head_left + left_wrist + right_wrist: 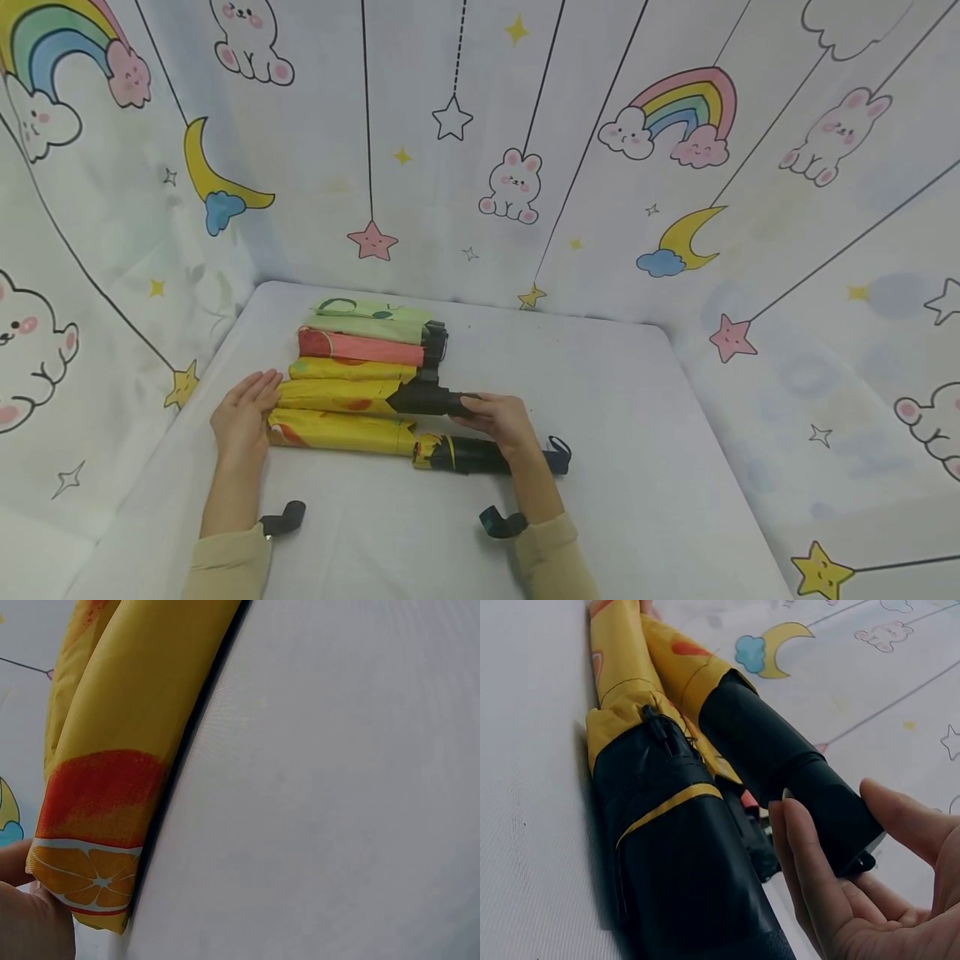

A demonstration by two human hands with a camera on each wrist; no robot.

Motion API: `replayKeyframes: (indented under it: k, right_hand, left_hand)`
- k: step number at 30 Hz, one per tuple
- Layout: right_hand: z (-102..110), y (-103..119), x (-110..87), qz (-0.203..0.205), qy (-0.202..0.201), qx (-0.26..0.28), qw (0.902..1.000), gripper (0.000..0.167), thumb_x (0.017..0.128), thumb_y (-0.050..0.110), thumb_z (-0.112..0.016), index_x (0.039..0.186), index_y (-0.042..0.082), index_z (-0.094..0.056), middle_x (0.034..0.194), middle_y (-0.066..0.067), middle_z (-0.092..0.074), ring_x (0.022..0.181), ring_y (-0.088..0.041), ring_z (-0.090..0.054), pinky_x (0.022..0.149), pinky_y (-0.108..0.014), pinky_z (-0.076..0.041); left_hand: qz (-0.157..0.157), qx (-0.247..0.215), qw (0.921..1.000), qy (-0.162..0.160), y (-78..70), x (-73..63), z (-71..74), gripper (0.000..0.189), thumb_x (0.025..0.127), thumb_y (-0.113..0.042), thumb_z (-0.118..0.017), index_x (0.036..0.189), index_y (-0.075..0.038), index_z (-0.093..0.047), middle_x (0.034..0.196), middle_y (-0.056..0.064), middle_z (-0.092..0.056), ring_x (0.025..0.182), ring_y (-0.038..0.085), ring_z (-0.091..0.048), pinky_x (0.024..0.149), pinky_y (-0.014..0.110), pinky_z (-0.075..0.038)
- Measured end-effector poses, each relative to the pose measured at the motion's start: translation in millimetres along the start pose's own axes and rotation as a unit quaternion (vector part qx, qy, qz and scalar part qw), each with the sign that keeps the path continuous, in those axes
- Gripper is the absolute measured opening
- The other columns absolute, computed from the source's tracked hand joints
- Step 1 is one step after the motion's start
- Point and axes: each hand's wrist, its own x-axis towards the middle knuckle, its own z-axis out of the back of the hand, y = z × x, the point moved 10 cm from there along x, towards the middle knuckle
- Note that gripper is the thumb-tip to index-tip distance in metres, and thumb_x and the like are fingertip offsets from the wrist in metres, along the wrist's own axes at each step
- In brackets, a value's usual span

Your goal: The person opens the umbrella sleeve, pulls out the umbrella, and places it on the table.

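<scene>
A row of folded umbrellas lies on the white table. My right hand [498, 421] holds the black handle [829, 806] of a yellow umbrella [337, 396] between thumb and fingers. At that umbrella's left end, my left hand [246, 412] touches the yellow fabric with fairly straight fingers. Nearest to me lies another yellow piece [341, 433] with an orange-slice print [94, 881]; a black folded section with a yellow band [682, 840] continues it to the right, under my right wrist. Behind the held umbrella are a shorter yellow one [352, 369], a red one [367, 346] and a light green one [375, 321].
The white table [622, 400] extends to the right of the umbrellas and in front of them. A white curtain [420, 192] printed with rabbits, stars and rainbows stands behind and at both sides. Each wrist wears a small black camera [285, 518].
</scene>
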Motion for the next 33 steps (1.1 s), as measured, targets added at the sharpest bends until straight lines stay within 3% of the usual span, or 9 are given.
replayKeyframes:
  k: [4,13,21,28,33]
  right_hand:
    - [2,0,-1.1,-0.001,-0.002,-0.001,1.0000,0.044,0.088,0.012,-0.084,0.123,-0.011,-0.070,0.120,-0.023,-0.073,0.102,-0.034,-0.076,0.092,-0.044,-0.062]
    - [5,3,-4.6,0.002,-0.001,0.011,0.9999,0.044,0.088,0.008,-0.084,0.124,-0.013,-0.069,0.122,-0.025,-0.072,0.103,-0.036,-0.076,0.092,-0.045,-0.062]
    - [11,6,-6.5,0.014,-0.003,0.011,0.9998,0.041,0.088,0.005,-0.083,0.121,-0.015,-0.069,0.119,-0.026,-0.073,0.101,-0.037,-0.076,0.091,-0.046,-0.062]
    - [15,11,-9.6,0.023,-0.004,0.010,0.9997,0.041,0.087,0.004,-0.083,0.120,-0.016,-0.069,0.117,-0.025,-0.073,0.100,-0.037,-0.076,0.091,-0.047,-0.062]
    - [20,13,-10.4,0.027,-0.010,0.012,0.9995,0.039,0.088,0.002,-0.081,0.120,-0.017,-0.069,0.116,-0.025,-0.074,0.099,-0.038,-0.076,0.090,-0.047,-0.062]
  left_hand:
    - [-0.002,-0.007,1.0000,0.000,-0.3,-0.7,-0.8,0.065,0.094,0.021,-0.061,0.154,0.001,-0.044,0.130,0.008,-0.071,0.129,0.020,-0.064,0.097,0.024,-0.055]
    - [0.001,-0.014,0.9999,0.004,1.0,0.4,-1.2,0.067,0.093,0.021,-0.061,0.154,0.000,-0.043,0.127,0.007,-0.073,0.127,0.019,-0.065,0.096,0.024,-0.055]
    - [0.001,-0.009,1.0000,0.004,2.0,1.7,-0.1,0.067,0.095,0.019,-0.061,0.156,-0.001,-0.042,0.155,0.013,-0.053,0.139,0.022,-0.056,0.097,0.022,-0.055]
    - [0.002,-0.012,0.9999,0.006,1.2,0.9,-0.4,0.067,0.095,0.018,-0.062,0.155,-0.002,-0.042,0.155,0.011,-0.054,0.137,0.020,-0.057,0.098,0.023,-0.054]
    - [0.002,-0.001,1.0000,0.009,-1.2,-0.2,-1.1,0.067,0.097,0.016,-0.061,0.157,-0.004,-0.040,0.160,0.014,-0.046,0.141,0.020,-0.054,0.099,0.021,-0.052]
